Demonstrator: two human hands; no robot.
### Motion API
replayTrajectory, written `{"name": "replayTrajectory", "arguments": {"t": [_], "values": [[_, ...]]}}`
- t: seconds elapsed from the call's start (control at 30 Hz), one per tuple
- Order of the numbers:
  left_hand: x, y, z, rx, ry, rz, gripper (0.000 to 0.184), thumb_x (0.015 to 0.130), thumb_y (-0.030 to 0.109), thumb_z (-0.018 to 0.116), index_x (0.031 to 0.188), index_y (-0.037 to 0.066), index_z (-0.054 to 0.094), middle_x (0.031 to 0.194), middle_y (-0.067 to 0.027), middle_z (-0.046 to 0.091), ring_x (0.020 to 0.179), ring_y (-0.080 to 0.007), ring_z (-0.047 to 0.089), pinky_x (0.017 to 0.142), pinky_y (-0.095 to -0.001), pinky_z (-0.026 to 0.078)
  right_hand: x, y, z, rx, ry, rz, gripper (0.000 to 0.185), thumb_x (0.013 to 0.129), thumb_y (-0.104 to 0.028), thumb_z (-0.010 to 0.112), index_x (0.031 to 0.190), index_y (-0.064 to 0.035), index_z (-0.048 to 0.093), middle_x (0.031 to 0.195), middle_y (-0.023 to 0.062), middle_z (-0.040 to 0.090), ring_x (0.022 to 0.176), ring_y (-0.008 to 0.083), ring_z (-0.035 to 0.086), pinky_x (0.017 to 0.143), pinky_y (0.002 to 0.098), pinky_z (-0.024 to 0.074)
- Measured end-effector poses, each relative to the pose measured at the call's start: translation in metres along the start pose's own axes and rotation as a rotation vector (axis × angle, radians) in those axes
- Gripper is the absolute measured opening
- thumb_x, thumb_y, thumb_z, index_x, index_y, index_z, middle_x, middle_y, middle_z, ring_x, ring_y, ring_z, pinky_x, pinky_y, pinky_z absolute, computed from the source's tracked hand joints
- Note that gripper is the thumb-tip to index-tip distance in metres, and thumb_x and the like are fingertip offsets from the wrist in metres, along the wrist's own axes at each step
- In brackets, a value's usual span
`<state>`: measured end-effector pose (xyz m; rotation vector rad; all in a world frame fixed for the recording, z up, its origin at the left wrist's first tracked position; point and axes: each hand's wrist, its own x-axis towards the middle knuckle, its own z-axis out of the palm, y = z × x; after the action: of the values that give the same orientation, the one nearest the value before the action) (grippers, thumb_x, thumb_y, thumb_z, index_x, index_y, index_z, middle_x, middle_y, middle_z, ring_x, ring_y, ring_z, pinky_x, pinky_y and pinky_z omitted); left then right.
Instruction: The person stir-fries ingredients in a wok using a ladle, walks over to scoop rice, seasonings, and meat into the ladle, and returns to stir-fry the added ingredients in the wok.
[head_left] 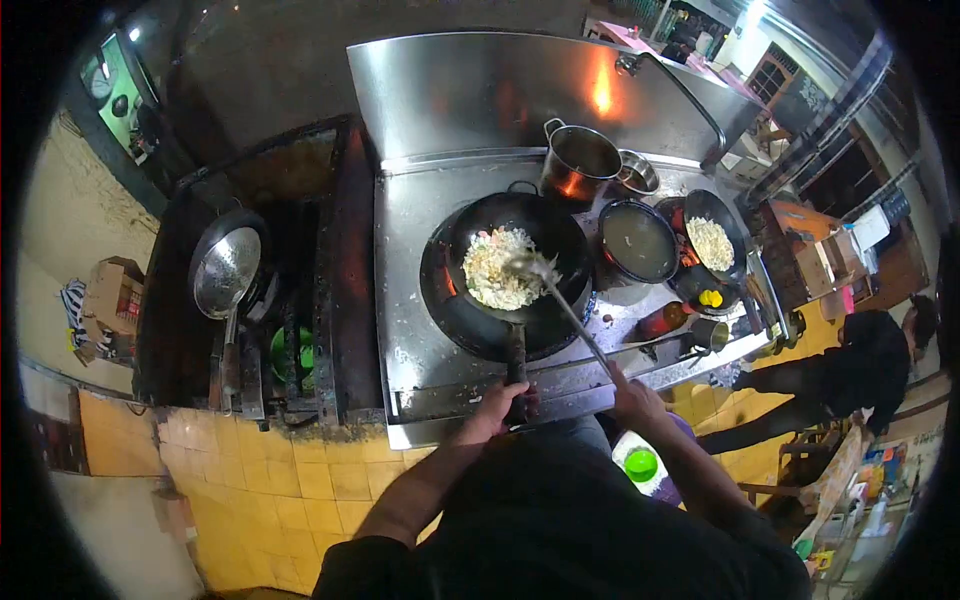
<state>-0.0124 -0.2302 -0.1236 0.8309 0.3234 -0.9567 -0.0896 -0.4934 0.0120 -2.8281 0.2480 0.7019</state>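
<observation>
A black wok [565, 245] sits over the burner on the steel stove. Its handle [517, 345] points toward me, and my left hand [495, 412] is closed around the near end. Pale food that looks like rice [495, 270] lies in the left half of the wok. My right hand [637, 402] grips a long-handled metal wok spatula [585, 332]. The spatula's head is in the wok at the right edge of the food, blurred and partly covered with bits of it.
Behind the wok stand a tall steel pot [585, 155] and a small pot [638, 175]. To its right are a pot of cloudy liquid [640, 242], a pan of pale food [710, 243] and a red bottle [663, 320]. A strainer [228, 270] lies left. Another person [865, 365] stands right.
</observation>
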Motion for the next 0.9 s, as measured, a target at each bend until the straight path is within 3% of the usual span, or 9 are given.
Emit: {"name": "replayTrajectory", "arguments": {"t": [0.13, 0.33, 0.47, 0.53, 0.6, 0.7, 0.8, 0.87, 0.9], "values": [[0.002, -0.002, -0.002, -0.036, -0.077, -0.059, 0.021, 0.093, 0.020, 0.062, 0.102, 0.001, 0.063, 0.084, -0.0093, 0.067, 0.071, -0.0213, 0.067, 0.066, -0.0363, 0.057, 0.092, 0.014, 0.115, 0.104, 0.200, -0.093, 0.084, 0.088, -0.032, 0.060, 0.156, -0.0129, 0.015, 0.092, 0.0319, 0.064, 0.098, 0.0462, 0.064, 0.084, 0.0533, 0.0503], [-0.004, 0.000, -0.011, 0.095, -0.012, 0.010, 0.022, 0.095, 0.023, 0.060, 0.102, 0.002, 0.063, 0.085, -0.0081, 0.067, 0.073, -0.0206, 0.065, 0.065, -0.0360, 0.056, 0.010, 0.003, -0.025, 0.125, -0.054, -0.077, 0.078, 0.090, -0.024, 0.054, 0.155, -0.0121, 0.013, 0.103, 0.0320, 0.065, 0.097, 0.0464, 0.065, 0.084, 0.0514, 0.0509], [-0.028, 0.000, 0.000, -0.020, -0.037, -0.134, 0.026, 0.096, 0.028, 0.061, 0.108, 0.004, 0.062, 0.097, -0.0078, 0.068, 0.084, -0.0215, 0.066, 0.070, -0.0374, 0.056, 0.112, 0.049, 0.122, 0.015, 0.329, -0.357, 0.074, 0.088, -0.012, 0.054, 0.152, -0.0051, 0.018, 0.083, 0.0232, 0.066, 0.077, 0.0383, 0.067, 0.065, 0.0462, 0.0527], [-0.022, -0.004, 0.001, -0.008, -0.012, -0.186, 0.031, 0.096, 0.032, 0.061, 0.114, 0.006, 0.061, 0.105, -0.0083, 0.067, 0.089, -0.0226, 0.065, 0.079, -0.0414, 0.055, 0.058, -0.021, 0.050, 0.367, -0.042, -0.049, 0.075, 0.088, -0.013, 0.055, 0.152, -0.0050, 0.018, 0.084, 0.0233, 0.066, 0.075, 0.0396, 0.067, 0.066, 0.0488, 0.0519], [-0.015, -0.015, -0.009, -0.016, -0.055, -0.230, 0.033, 0.097, 0.033, 0.059, 0.121, 0.011, 0.059, 0.113, -0.0082, 0.066, 0.098, -0.0251, 0.063, 0.091, -0.0463, 0.050, 0.074, 0.019, 0.132, 0.262, 0.479, -0.555, 0.073, 0.088, -0.013, 0.054, 0.152, -0.0098, 0.021, 0.083, 0.0234, 0.067, 0.076, 0.0409, 0.066, 0.066, 0.0501, 0.0514], [-0.018, -0.020, -0.006, -0.040, -0.177, -0.313, 0.035, 0.096, 0.033, 0.058, 0.127, 0.015, 0.058, 0.121, -0.0059, 0.063, 0.110, -0.0258, 0.060, 0.100, -0.0478, 0.045, -0.005, -0.010, 0.050, 0.419, 0.105, -0.086, 0.068, 0.090, -0.016, 0.054, 0.152, -0.0144, 0.026, 0.086, 0.0246, 0.067, 0.079, 0.0435, 0.066, 0.068, 0.0502, 0.0519], [-0.019, -0.050, -0.042, -0.034, -0.189, -0.208, 0.043, 0.092, 0.037, 0.064, 0.131, 0.022, 0.055, 0.129, -0.0022, 0.057, 0.116, -0.0235, 0.055, 0.101, -0.0468, 0.041, -0.007, -0.026, 0.060, 0.658, 0.313, -0.091, 0.058, 0.091, -0.014, 0.051, 0.147, -0.0094, 0.038, 0.081, 0.0197, 0.064, 0.074, 0.0327, 0.066, 0.074, 0.0464, 0.0529], [-0.033, -0.061, -0.036, 0.641, -0.425, 0.165, 0.048, 0.091, 0.041, 0.064, 0.135, 0.024, 0.051, 0.129, -0.0024, 0.056, 0.118, -0.0230, 0.053, 0.099, -0.0474, 0.041, -0.012, -0.015, 0.048, 1.009, 0.120, -0.043, 0.056, 0.094, -0.013, 0.049, 0.149, -0.0129, 0.038, 0.078, 0.0139, 0.061, 0.065, 0.0238, 0.062, 0.063, 0.0405, 0.0528], [-0.043, -0.060, -0.031, 0.316, -0.324, -0.051, 0.047, 0.091, 0.037, 0.066, 0.133, 0.022, 0.052, 0.128, -0.0038, 0.058, 0.117, -0.0238, 0.056, 0.099, -0.0484, 0.044, -0.029, -0.014, 0.036, 1.307, 0.019, -0.071, 0.055, 0.096, -0.013, 0.050, 0.149, -0.0150, 0.038, 0.076, 0.0098, 0.057, 0.060, 0.0181, 0.057, 0.056, 0.0354, 0.0489]]}}
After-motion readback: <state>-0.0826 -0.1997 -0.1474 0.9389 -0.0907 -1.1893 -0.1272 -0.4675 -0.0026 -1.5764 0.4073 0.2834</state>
